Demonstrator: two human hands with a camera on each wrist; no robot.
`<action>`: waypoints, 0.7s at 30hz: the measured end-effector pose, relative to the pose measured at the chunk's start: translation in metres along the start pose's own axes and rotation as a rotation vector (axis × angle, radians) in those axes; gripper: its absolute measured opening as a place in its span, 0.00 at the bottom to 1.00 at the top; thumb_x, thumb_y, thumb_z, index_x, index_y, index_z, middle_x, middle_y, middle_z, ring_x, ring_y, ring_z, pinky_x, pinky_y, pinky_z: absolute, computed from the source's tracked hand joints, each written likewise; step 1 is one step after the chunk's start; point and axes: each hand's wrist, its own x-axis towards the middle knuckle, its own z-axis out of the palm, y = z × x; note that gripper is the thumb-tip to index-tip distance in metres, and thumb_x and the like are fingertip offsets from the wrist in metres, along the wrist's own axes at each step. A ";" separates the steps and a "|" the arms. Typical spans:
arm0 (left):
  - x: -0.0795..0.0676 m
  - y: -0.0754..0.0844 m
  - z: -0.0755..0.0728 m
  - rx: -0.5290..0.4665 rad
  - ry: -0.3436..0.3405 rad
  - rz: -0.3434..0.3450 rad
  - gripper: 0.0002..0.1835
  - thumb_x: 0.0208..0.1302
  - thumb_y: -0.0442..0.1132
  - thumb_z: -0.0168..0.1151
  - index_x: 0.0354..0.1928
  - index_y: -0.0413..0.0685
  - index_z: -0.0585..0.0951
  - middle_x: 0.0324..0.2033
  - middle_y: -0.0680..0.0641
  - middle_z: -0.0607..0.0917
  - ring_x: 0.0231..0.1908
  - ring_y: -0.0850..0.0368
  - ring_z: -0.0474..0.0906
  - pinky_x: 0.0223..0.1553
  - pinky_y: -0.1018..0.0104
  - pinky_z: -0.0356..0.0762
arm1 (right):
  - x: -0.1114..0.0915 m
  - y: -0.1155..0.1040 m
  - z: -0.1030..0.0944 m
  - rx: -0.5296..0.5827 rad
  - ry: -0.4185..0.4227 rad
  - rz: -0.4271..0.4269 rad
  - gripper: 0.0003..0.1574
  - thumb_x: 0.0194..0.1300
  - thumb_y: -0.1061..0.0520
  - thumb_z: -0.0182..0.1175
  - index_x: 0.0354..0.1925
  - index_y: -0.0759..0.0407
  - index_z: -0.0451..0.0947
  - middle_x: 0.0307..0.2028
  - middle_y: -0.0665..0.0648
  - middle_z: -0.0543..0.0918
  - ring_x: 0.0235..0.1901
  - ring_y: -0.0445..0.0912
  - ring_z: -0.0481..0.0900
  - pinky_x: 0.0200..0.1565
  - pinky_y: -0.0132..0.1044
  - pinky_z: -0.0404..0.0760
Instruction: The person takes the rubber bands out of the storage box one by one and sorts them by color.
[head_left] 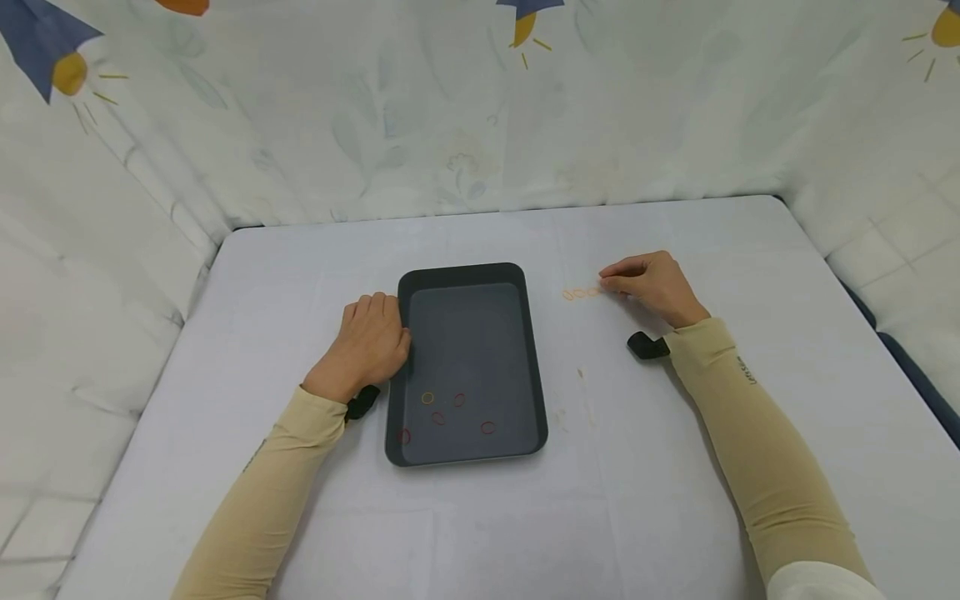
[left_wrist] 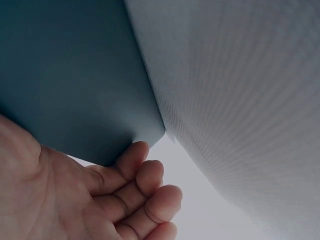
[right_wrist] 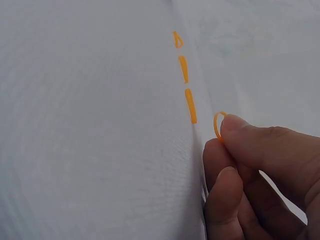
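My left hand (head_left: 367,342) grips the left wall of a dark grey rectangular tray (head_left: 467,460). In the left wrist view its bent fingers (left_wrist: 132,160) lie against the tray's outer side (left_wrist: 75,75); the thumb is hidden there. To the right of the tray, my right hand (head_left: 656,287) pinches a small orange rubber band (right_wrist: 216,126) between thumb and fingertips, just above the table. Three more orange rubber bands (right_wrist: 190,106) lie in a row beside those fingertips. Inside the tray's near half are a yellow rubber band (head_left: 423,396) and several red rubber bands (head_left: 483,431).
A white cloth (head_left: 517,533) covers the table. Small yellowish marks (head_left: 580,374) show on it right of the tray. A patterned curtain (head_left: 450,108) hangs behind the table's far edge and along both sides.
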 end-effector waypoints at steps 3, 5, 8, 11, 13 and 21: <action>0.000 0.000 0.000 0.000 0.002 0.001 0.13 0.75 0.40 0.47 0.43 0.33 0.70 0.38 0.37 0.72 0.44 0.39 0.68 0.54 0.43 0.66 | 0.001 0.000 0.000 -0.008 0.001 0.001 0.20 0.64 0.44 0.73 0.49 0.53 0.90 0.38 0.46 0.90 0.34 0.42 0.80 0.35 0.31 0.75; 0.000 0.000 0.000 0.000 0.004 0.002 0.12 0.75 0.40 0.47 0.43 0.34 0.70 0.38 0.37 0.72 0.44 0.39 0.68 0.54 0.43 0.66 | 0.001 0.000 0.001 -0.022 0.006 0.003 0.20 0.63 0.44 0.74 0.48 0.53 0.90 0.37 0.46 0.90 0.32 0.42 0.80 0.35 0.32 0.75; 0.000 0.000 0.000 0.000 0.007 0.003 0.12 0.75 0.40 0.47 0.43 0.34 0.70 0.39 0.37 0.72 0.44 0.39 0.68 0.54 0.43 0.66 | 0.001 -0.001 0.001 -0.051 0.015 0.001 0.19 0.61 0.44 0.75 0.47 0.53 0.91 0.36 0.47 0.91 0.32 0.42 0.80 0.34 0.32 0.75; 0.000 0.000 0.000 0.003 0.009 0.004 0.12 0.75 0.40 0.47 0.43 0.34 0.70 0.39 0.37 0.72 0.44 0.39 0.68 0.53 0.43 0.66 | 0.001 -0.002 0.002 -0.085 0.027 -0.009 0.16 0.61 0.46 0.76 0.45 0.51 0.92 0.39 0.50 0.92 0.34 0.42 0.80 0.36 0.32 0.76; 0.000 0.000 0.000 0.005 0.011 0.005 0.13 0.75 0.40 0.47 0.43 0.33 0.70 0.38 0.37 0.72 0.44 0.38 0.68 0.53 0.43 0.66 | 0.001 -0.002 0.002 -0.109 0.034 -0.012 0.14 0.60 0.46 0.76 0.43 0.49 0.92 0.41 0.52 0.93 0.37 0.42 0.80 0.37 0.32 0.77; -0.001 0.001 0.000 0.006 0.009 0.003 0.13 0.75 0.39 0.47 0.43 0.33 0.70 0.38 0.37 0.72 0.43 0.39 0.68 0.53 0.44 0.66 | 0.002 -0.001 0.002 -0.150 0.030 0.000 0.14 0.61 0.46 0.75 0.43 0.48 0.92 0.44 0.55 0.93 0.37 0.43 0.81 0.37 0.35 0.78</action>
